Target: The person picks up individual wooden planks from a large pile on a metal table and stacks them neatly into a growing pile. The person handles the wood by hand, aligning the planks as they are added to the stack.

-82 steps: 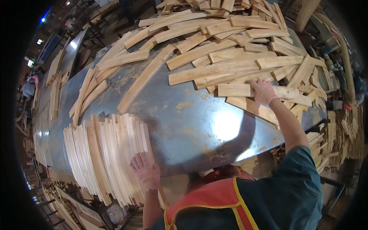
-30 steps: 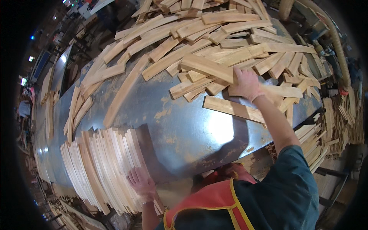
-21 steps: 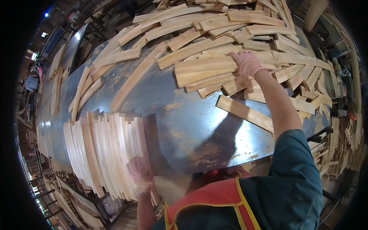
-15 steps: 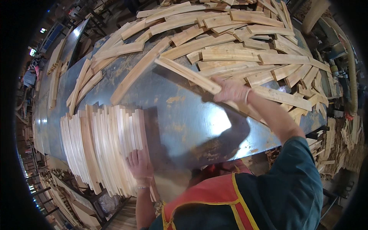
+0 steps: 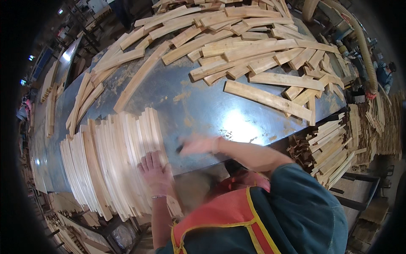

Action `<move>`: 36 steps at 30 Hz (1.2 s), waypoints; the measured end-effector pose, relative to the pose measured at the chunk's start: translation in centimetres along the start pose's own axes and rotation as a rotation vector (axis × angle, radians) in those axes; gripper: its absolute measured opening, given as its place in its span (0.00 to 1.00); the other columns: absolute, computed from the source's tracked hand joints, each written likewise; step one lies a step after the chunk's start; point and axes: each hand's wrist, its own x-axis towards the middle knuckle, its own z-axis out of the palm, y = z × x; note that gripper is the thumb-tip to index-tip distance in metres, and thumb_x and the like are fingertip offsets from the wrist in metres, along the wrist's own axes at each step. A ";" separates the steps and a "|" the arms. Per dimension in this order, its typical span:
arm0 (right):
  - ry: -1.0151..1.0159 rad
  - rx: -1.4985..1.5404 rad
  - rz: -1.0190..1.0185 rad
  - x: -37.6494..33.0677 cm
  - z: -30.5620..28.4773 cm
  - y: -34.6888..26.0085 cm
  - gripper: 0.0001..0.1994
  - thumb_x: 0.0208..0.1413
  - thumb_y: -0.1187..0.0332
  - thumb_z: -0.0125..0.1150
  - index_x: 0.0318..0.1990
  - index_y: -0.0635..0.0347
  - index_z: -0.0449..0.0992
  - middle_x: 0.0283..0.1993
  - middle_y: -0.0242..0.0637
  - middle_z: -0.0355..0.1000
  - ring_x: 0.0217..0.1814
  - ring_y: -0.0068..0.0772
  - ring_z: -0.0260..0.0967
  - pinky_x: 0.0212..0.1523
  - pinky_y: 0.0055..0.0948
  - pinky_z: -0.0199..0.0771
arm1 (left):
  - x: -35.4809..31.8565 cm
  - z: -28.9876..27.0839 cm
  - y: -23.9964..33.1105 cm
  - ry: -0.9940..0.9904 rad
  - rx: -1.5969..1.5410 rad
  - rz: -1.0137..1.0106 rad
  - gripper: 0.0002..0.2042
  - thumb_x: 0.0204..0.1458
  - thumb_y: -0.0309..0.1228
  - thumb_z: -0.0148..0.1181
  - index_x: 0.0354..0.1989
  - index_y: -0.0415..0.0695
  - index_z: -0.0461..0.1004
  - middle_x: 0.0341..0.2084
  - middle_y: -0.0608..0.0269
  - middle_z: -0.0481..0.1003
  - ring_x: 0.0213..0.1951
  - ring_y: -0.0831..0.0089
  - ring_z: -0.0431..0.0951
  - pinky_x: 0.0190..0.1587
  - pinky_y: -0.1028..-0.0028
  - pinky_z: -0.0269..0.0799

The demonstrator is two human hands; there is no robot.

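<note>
Where left hand (image 5: 155, 173) rests, slats (image 5: 112, 161) lie; the table (image 5: 182, 114) bears boards (image 5: 268, 100).

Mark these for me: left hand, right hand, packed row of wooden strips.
Left hand (image 5: 155, 172): head view, on the back of the hand.
Right hand (image 5: 198, 145): head view, on the middle of the blurred hand.
Packed row of wooden strips (image 5: 111, 156): head view, near the middle of the row.

To your left, you have a row of pale wooden slats (image 5: 115, 165) standing on edge, packed side by side, ends uneven; farther from you, loose wooden boards (image 5: 260, 50) overlap in a scattered heap
</note>
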 end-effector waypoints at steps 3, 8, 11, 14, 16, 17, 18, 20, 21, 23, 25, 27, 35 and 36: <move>0.510 -0.207 0.401 -9.4 -11.9 8.9 0.24 0.55 0.49 0.70 0.49 0.61 0.83 0.52 0.56 0.83 0.57 0.54 0.82 0.60 0.48 0.80 | 0.0 -0.3 0.5 0.053 -0.015 0.013 0.34 0.52 0.47 0.70 0.69 0.50 0.73 0.71 0.55 0.70 0.75 0.48 0.64 0.80 0.39 0.51; 0.537 -0.794 0.857 -20.1 -17.5 21.0 0.42 0.51 0.55 0.76 0.74 0.52 0.68 0.58 0.52 0.79 0.63 0.58 0.77 0.66 0.50 0.76 | 0.5 -0.4 0.8 0.107 0.024 0.025 0.35 0.48 0.42 0.72 0.68 0.49 0.73 0.68 0.54 0.71 0.73 0.44 0.66 0.79 0.37 0.53; 0.525 -0.788 0.692 -19.3 -18.8 19.9 0.37 0.52 0.56 0.74 0.72 0.48 0.71 0.59 0.52 0.78 0.64 0.58 0.76 0.66 0.49 0.76 | 0.7 -0.8 0.9 0.029 0.000 0.019 0.36 0.47 0.40 0.71 0.69 0.49 0.72 0.68 0.53 0.71 0.72 0.44 0.67 0.78 0.38 0.55; 0.613 -0.956 0.382 -15.3 -24.2 15.8 0.34 0.52 0.65 0.68 0.71 0.46 0.75 0.62 0.47 0.76 0.66 0.54 0.75 0.66 0.47 0.77 | 1.1 -1.5 1.1 0.046 0.022 0.036 0.36 0.46 0.38 0.71 0.68 0.48 0.72 0.66 0.51 0.71 0.70 0.44 0.68 0.76 0.39 0.57; 0.721 -1.044 0.113 -11.0 -28.8 13.9 0.32 0.52 0.65 0.68 0.69 0.45 0.78 0.64 0.46 0.77 0.67 0.53 0.76 0.67 0.47 0.77 | 1.5 -1.8 1.3 0.071 0.017 0.053 0.35 0.44 0.37 0.70 0.66 0.47 0.72 0.65 0.50 0.72 0.69 0.43 0.69 0.74 0.39 0.59; 0.684 -1.050 0.119 -8.5 -31.2 13.4 0.34 0.52 0.65 0.69 0.72 0.44 0.76 0.65 0.45 0.76 0.68 0.53 0.76 0.68 0.47 0.76 | 1.7 -1.9 1.4 0.065 -0.006 0.057 0.36 0.44 0.37 0.71 0.66 0.47 0.72 0.65 0.50 0.72 0.69 0.43 0.69 0.74 0.39 0.59; 0.700 -1.090 0.036 -6.1 -33.1 13.2 0.37 0.52 0.64 0.71 0.74 0.43 0.73 0.67 0.44 0.76 0.69 0.53 0.75 0.70 0.48 0.75 | 1.9 -2.0 1.4 0.057 -0.041 0.057 0.36 0.43 0.37 0.71 0.67 0.47 0.72 0.65 0.50 0.72 0.69 0.43 0.69 0.74 0.38 0.59; 0.603 -1.058 0.183 -1.8 -34.9 13.4 0.40 0.52 0.64 0.73 0.76 0.42 0.70 0.68 0.46 0.76 0.69 0.53 0.75 0.70 0.48 0.76 | 2.1 -2.1 1.5 0.068 -0.051 0.051 0.34 0.43 0.37 0.72 0.63 0.47 0.74 0.63 0.53 0.73 0.68 0.44 0.69 0.74 0.38 0.59; 0.516 -1.044 0.276 -0.4 -35.2 13.7 0.41 0.51 0.64 0.73 0.77 0.41 0.68 0.69 0.46 0.76 0.70 0.53 0.75 0.70 0.48 0.76 | 2.1 -2.1 1.4 0.057 -0.059 0.033 0.33 0.43 0.37 0.73 0.62 0.47 0.75 0.62 0.55 0.73 0.67 0.45 0.70 0.73 0.37 0.59; 0.498 -1.037 0.266 1.4 -34.6 13.9 0.45 0.50 0.63 0.75 0.79 0.42 0.64 0.68 0.48 0.76 0.69 0.54 0.76 0.66 0.50 0.79 | 2.0 -2.2 1.3 0.108 -0.033 0.060 0.33 0.43 0.38 0.73 0.62 0.47 0.75 0.63 0.55 0.73 0.67 0.45 0.70 0.73 0.37 0.59; 0.436 -1.043 0.308 1.6 -32.6 13.7 0.47 0.49 0.62 0.76 0.80 0.43 0.63 0.65 0.50 0.78 0.67 0.55 0.77 0.62 0.51 0.81 | 1.8 -2.1 1.2 0.111 -0.041 0.054 0.34 0.43 0.38 0.73 0.63 0.47 0.75 0.63 0.55 0.73 0.67 0.45 0.70 0.72 0.37 0.60; 0.390 -1.044 0.343 0.4 -29.6 13.0 0.47 0.48 0.60 0.77 0.79 0.45 0.63 0.61 0.51 0.80 0.64 0.55 0.80 0.56 0.52 0.84 | 1.6 -1.9 1.1 0.083 -0.076 0.033 0.34 0.43 0.39 0.73 0.63 0.48 0.74 0.63 0.55 0.73 0.67 0.45 0.70 0.72 0.37 0.60; 0.483 0.374 0.216 -5.5 -11.0 8.4 0.62 0.52 0.61 0.79 0.89 0.55 0.40 0.51 0.52 0.82 0.47 0.42 0.82 0.52 0.38 0.86 | 0.5 -0.6 0.2 0.111 -0.034 0.040 0.37 0.49 0.45 0.71 0.70 0.49 0.74 0.70 0.52 0.71 0.73 0.45 0.67 0.78 0.37 0.54; 0.500 0.519 0.246 -5.1 -7.5 7.5 0.64 0.53 0.63 0.80 0.90 0.54 0.35 0.51 0.51 0.82 0.48 0.38 0.81 0.51 0.37 0.86 | 0.3 -0.5 0.1 0.071 -0.017 0.040 0.37 0.50 0.47 0.71 0.71 0.49 0.74 0.71 0.52 0.71 0.74 0.45 0.66 0.79 0.37 0.53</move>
